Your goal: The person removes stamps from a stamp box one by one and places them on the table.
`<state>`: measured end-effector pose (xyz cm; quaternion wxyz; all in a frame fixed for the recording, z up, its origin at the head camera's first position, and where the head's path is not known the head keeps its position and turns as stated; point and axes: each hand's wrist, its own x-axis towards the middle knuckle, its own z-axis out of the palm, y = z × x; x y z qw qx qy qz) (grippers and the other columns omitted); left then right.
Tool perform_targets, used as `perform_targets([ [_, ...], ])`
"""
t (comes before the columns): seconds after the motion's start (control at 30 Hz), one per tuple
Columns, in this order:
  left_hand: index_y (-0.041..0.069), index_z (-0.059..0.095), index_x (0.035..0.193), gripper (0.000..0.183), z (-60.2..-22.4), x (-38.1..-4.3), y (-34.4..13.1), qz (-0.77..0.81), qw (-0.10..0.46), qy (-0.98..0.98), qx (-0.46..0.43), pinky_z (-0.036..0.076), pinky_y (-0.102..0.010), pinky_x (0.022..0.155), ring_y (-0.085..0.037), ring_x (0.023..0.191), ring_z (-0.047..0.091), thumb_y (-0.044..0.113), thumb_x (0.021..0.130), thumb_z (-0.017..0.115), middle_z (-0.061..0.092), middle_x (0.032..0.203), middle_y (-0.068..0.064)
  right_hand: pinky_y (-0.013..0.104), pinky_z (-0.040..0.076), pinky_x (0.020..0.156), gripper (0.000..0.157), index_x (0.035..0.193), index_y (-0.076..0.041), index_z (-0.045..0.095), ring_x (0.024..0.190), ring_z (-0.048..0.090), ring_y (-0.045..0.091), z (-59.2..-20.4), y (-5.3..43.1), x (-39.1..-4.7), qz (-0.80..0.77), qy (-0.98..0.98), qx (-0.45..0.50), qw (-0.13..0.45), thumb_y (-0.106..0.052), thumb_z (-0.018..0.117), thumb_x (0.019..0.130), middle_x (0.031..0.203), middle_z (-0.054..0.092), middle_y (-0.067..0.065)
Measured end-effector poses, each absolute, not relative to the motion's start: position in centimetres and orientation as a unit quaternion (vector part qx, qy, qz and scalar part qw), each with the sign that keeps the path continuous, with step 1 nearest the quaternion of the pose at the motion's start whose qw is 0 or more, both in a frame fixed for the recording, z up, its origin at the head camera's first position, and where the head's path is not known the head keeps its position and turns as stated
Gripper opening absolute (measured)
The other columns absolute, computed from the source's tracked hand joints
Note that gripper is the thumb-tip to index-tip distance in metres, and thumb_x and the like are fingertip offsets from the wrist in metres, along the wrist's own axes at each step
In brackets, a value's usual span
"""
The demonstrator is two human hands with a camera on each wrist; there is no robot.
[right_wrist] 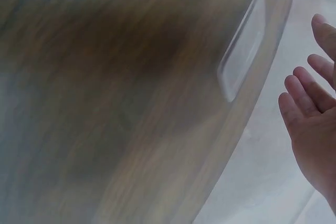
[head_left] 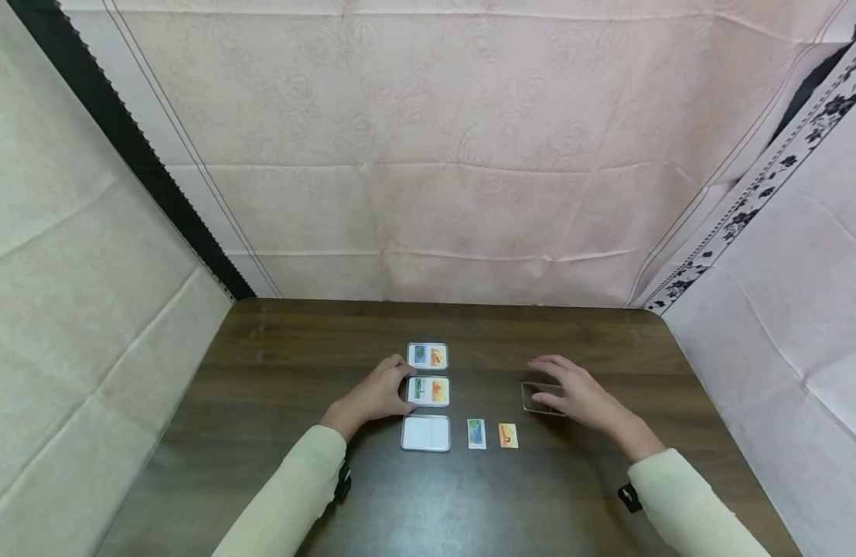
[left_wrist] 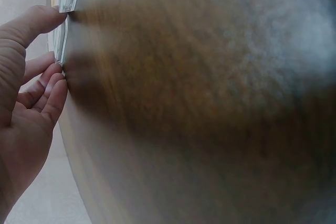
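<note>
My left hand (head_left: 380,393) holds the left end of the middle clear-edged case (head_left: 430,391) between thumb and fingers. That case shows two picture cards, one greenish and one orange, on white. A similar case (head_left: 428,356) with a blue and an orange card lies just behind it, and a blank white case (head_left: 425,433) in front. In the left wrist view, the thumb (left_wrist: 50,19) and fingertips (left_wrist: 58,85) are at the case edges. My right hand (head_left: 574,392), fingers spread and relaxed, hovers over an empty clear lid (head_left: 532,397). The right wrist view shows that lid (right_wrist: 244,51) flat on the table.
Two loose picture cards, a blue-green one (head_left: 476,434) and an orange one (head_left: 507,435), lie right of the blank case. The brown wooden table (head_left: 295,480) ends at a pale cloth backdrop (head_left: 428,209), with cloth panels on both sides.
</note>
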<state>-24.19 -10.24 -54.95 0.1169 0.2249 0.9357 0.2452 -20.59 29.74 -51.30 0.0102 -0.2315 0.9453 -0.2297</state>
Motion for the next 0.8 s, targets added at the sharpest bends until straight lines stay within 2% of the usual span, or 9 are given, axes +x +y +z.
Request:
perform_targets([
  [0.37,0.007,0.062,0.138,0.066,-54.9,-24.2,-10.3,0.256,0.119,0.933,0.225,0.051,-0.038,0.099,-0.019,0.109,0.051,0.037,0.084,0.086,0.053,0.129,-0.007,0.053,0.051,0.102,0.059,0.144,-0.007,0.057,0.132,0.058,0.034,-50.6,26.3,-21.6,-0.251,0.934,-0.251,0.029,-0.029,0.077,0.094,0.146,0.056,0.015],
  [0.57,0.007,0.063,0.136,0.065,-55.0,-24.2,-10.3,0.263,0.124,0.931,0.218,0.051,-0.039,0.1,-0.018,0.109,0.051,0.037,0.083,0.087,0.053,0.128,-0.006,0.049,0.054,0.099,0.06,0.146,-0.008,0.056,0.124,0.062,0.031,-50.5,24.4,-22.0,-0.259,0.929,-0.26,0.047,-0.03,0.077,0.094,0.146,0.056,0.013],
  [0.8,0.006,0.063,0.135,0.065,-55.0,-24.3,-10.3,0.265,0.125,0.93,0.22,0.052,-0.039,0.098,-0.017,0.107,0.051,0.036,0.083,0.087,0.054,0.127,-0.006,0.05,0.048,0.108,0.06,0.146,-0.011,0.057,0.134,0.056,0.027,-50.8,22.7,-22.4,-0.254,0.926,-0.269,0.07,-0.033,0.077,0.094,0.145,0.058,0.008],
])
